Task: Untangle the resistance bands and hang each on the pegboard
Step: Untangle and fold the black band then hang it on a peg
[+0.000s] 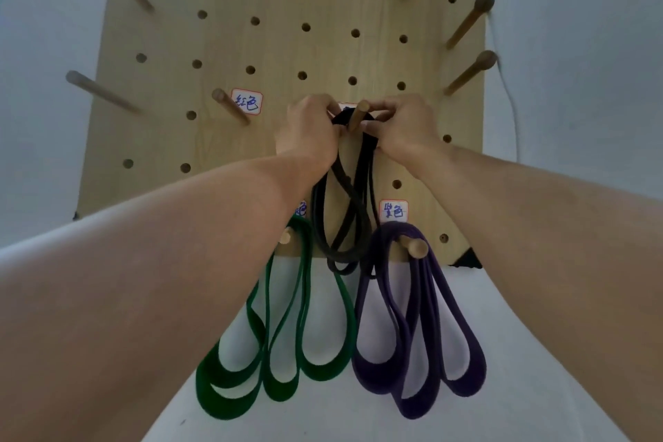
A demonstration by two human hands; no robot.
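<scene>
The wooden pegboard (pixel 280 47) fills the upper view. At six o'clock from its lower pegs hang the green band (pixel 287 334) and, at its three o'clock, the purple band (pixel 423 334). The black band (pixel 344 197) is looped over the centre peg (pixel 360 114). My left hand (pixel 308 133) and right hand (pixel 401 129) are both closed, pinching the black band beside that peg.

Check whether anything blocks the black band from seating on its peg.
Nothing visible does. The black band is already looped over the middle peg, with the left hand and right hand gripping it on either side. The green band and purple band hang lower.
</scene>
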